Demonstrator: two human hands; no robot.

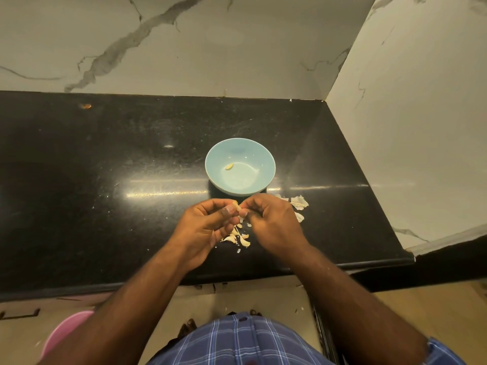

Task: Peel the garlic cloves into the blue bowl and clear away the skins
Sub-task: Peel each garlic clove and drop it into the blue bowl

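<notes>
A light blue bowl (pixel 263 156) stands on the black counter (pixel 105 180), with one peeled garlic clove (pixel 229 167) lying inside it. Just in front of the bowl, my left hand (pixel 205 227) and my right hand (pixel 274 225) meet above the counter, and both pinch a small garlic clove (pixel 236 206) between their fingertips. Below my hands lies a heap of several garlic cloves and skin bits (pixel 237 238). Papery garlic skins (pixel 299 202) lie to the right of the bowl, partly hidden by my right hand.
Marble walls close off the counter at the back and on the right. The counter's front edge runs just below my forearms. A pink tub (pixel 63 335) stands on the floor at the lower left. A small orange scrap (pixel 85 106) lies far back left.
</notes>
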